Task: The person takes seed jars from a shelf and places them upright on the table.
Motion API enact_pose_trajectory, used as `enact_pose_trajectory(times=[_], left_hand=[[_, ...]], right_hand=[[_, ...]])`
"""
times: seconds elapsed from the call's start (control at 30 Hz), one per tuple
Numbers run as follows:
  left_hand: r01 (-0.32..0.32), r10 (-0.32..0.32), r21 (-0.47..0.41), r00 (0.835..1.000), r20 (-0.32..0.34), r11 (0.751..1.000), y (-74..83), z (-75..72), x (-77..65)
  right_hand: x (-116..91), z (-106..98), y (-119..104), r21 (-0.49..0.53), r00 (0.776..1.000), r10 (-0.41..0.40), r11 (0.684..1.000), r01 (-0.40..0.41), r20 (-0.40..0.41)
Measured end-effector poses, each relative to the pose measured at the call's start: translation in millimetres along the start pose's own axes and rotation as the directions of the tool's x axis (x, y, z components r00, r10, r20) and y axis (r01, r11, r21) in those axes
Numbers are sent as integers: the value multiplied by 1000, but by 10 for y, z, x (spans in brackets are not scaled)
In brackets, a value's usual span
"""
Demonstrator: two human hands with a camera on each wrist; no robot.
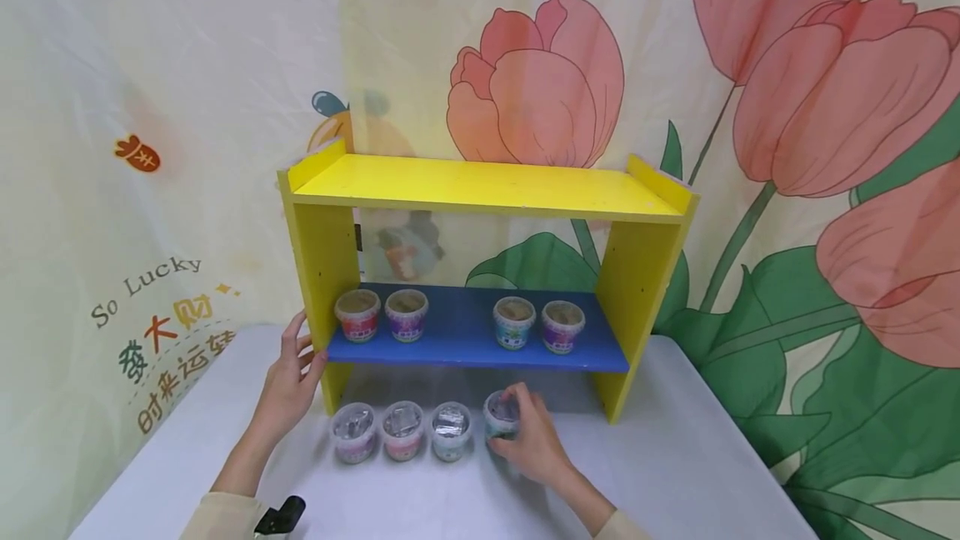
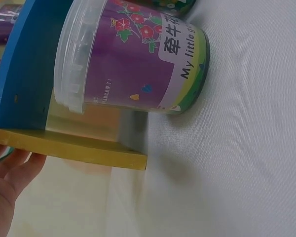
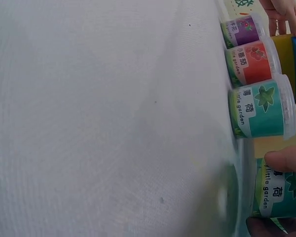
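My right hand [image 1: 531, 436] grips a teal lidded cup [image 3: 281, 195] with a leaf printed on its label, thumb on one side and fingers on the other. The cup is at the right end of a row in front of the shelf. Left of it are another teal cup [image 3: 260, 109], a red one [image 3: 249, 63] and a purple one [image 2: 133, 59], all with clear lids. At the left of the yellow and blue shelf unit [image 1: 487, 186], my left hand [image 1: 288, 377] holds the side panel, thumb at its front edge and fingers against its outer face.
On the blue middle shelf [image 1: 457, 307], a red cup [image 1: 357, 317] and a purple cup [image 1: 407, 317] stand at left, a teal cup [image 1: 513, 325] and a purple cup [image 1: 562, 328] at right. A white cloth [image 1: 697, 448] covers the table. A printed curtain [image 1: 397, 40] hangs behind.
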State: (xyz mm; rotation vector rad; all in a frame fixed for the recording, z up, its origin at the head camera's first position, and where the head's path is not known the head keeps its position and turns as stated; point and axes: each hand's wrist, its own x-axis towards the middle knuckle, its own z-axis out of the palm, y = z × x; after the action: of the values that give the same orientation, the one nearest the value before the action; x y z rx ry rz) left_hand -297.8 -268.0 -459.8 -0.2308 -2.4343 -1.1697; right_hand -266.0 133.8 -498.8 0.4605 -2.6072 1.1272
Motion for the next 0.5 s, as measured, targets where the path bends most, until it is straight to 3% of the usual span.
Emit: enact_pose_trajectory(times=[0.5], left_hand=[[12,-12,1,1000,4,1000,37,4,1]], right_hand=[[8,102,18,8,1000,1,1000,-1,9]])
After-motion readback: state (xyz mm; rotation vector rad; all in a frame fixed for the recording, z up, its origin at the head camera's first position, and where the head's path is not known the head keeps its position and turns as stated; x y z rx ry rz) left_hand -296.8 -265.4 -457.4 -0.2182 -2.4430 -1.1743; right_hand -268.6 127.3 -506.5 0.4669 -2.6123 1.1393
